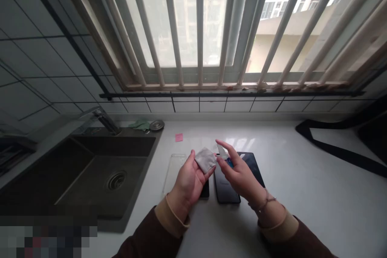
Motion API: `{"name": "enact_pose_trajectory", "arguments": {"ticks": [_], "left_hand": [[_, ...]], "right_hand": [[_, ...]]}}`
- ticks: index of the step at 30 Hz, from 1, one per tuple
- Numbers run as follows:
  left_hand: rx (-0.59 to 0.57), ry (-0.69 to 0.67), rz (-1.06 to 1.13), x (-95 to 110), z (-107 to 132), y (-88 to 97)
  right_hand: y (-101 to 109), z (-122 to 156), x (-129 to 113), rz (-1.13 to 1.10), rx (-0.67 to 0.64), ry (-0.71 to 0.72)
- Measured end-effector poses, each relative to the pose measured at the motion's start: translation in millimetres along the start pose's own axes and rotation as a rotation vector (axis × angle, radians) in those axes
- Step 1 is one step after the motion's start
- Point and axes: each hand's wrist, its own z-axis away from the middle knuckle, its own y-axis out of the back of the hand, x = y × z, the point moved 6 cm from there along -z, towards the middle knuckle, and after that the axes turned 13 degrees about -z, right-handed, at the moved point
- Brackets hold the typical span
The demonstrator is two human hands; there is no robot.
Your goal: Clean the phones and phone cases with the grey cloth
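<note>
Two items: grey cloth (205, 160) cupped loosely in my left hand (188, 182); small spray bottle (224, 155) pinched narrowly in my right hand (239, 174), tip facing the cloth.

Two hands (189, 183), one grey cloth (205, 160), one small spray bottle (223, 152).
Three dark phones (226, 187), one clear case (173, 173), one pink note (179, 137), one sink (115, 145).

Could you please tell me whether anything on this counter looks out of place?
A pink sticky note sits alone on the white countertop, apart from everything else, so it looks stray. A round metal disc lies behind the sink, beside a crumpled green cloth, as if left there.
</note>
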Motion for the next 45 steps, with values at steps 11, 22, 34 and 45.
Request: {"name": "enact_pose_trajectory", "arguments": {"ticks": [11,22,34,45], "left_hand": [[0.024,0.025,0.004,-3,-3,6.8],[0.021,0.006,-0.003,-2,-3,5.3],[-0.01,0.031,-0.033,-4,-4,6.4],[0.004,0.03,-0.023,-3,-3,5.3]], "right_hand": [[-17,3,6,0.684,-0.13,0.285],[-20,0,18,0.778,-0.087,0.241],[-22,5,7,0.677,-0.153,0.322],[-18,1,12,0.709,-0.091,0.249]]}}
